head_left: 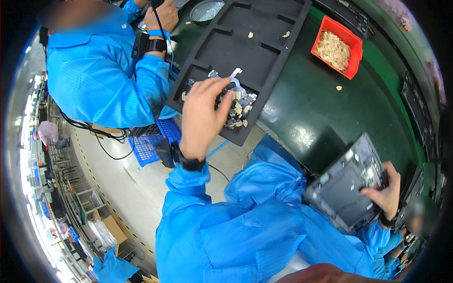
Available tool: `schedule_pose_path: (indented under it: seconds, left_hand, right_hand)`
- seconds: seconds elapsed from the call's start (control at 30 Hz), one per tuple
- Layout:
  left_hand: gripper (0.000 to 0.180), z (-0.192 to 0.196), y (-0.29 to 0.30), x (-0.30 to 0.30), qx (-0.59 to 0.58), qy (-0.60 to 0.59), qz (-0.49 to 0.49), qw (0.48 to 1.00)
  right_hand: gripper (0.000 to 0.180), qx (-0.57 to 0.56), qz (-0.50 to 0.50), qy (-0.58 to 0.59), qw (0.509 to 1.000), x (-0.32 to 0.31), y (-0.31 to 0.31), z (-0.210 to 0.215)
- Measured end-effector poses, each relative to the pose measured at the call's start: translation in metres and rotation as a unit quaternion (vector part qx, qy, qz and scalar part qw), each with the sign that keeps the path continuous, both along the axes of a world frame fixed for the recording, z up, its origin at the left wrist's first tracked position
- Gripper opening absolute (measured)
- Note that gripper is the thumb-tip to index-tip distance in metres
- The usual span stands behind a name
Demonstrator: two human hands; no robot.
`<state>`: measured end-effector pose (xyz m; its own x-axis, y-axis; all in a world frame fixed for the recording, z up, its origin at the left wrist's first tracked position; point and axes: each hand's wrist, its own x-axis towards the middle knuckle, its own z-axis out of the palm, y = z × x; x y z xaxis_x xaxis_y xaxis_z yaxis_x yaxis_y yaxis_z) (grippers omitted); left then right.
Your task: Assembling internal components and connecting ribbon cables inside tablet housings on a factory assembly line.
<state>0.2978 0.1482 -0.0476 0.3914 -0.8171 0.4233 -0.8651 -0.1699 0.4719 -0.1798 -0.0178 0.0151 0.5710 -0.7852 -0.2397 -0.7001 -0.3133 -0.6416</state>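
Note:
My left hand (203, 115) is over the near compartment of a black foam tray (257, 109), its thumb and fingers curved and apart. Close to its fingertips lies a silvery ribbon-like strip (237, 85), on top of small dark electronic parts and cream-coloured scraps (238, 109). I see nothing clearly gripped between those fingers. At the right, my right hand (388, 191) grips the edge of a dark grey laptop chassis (347, 186), thumb on its inner face and other fingers behind. The chassis is tilted against my body at the bench edge, with board-like parts showing inside.
A red bin (356, 56) of cream scraps stands on the green bench (302, 104). Beyond the foam tray is a round dish (207, 10) of small clear bits. Dark laptop panels (417, 111) line the right side. A co-worker in blue (101, 78) works at the left, above a blue crate (146, 150).

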Motion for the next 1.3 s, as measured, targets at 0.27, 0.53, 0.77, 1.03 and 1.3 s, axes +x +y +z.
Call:
schedule_pose_path:
  seconds: [0.27,0.53,0.77,1.03,1.3]
  left_hand:
    - [0.049,0.008,0.007,0.029,0.133,0.020,-0.089,0.987]
    - [0.030,0.016,-0.008,0.044,0.077,0.029,-0.068,0.994]
    - [0.018,0.043,-0.009,0.022,-0.053,0.113,0.034,0.992]
    - [0.017,0.067,-0.100,-0.135,-0.040,0.273,-0.316,0.908]
    - [0.016,0.002,-0.202,-0.206,-0.231,0.113,-0.289,0.922]
  right_hand:
    - [0.039,-0.017,-0.040,-0.113,0.993,0.015,-0.044,-0.059]
    - [0.024,-0.099,-0.092,-0.118,0.984,0.003,-0.081,-0.080]
    - [0.025,-0.284,-0.078,-0.106,0.950,0.022,-0.061,-0.030]
    - [0.025,-0.079,0.093,-0.282,0.952,0.098,0.004,0.010]
    - [0.023,0.036,-0.070,-0.339,0.938,0.066,-0.040,-0.055]
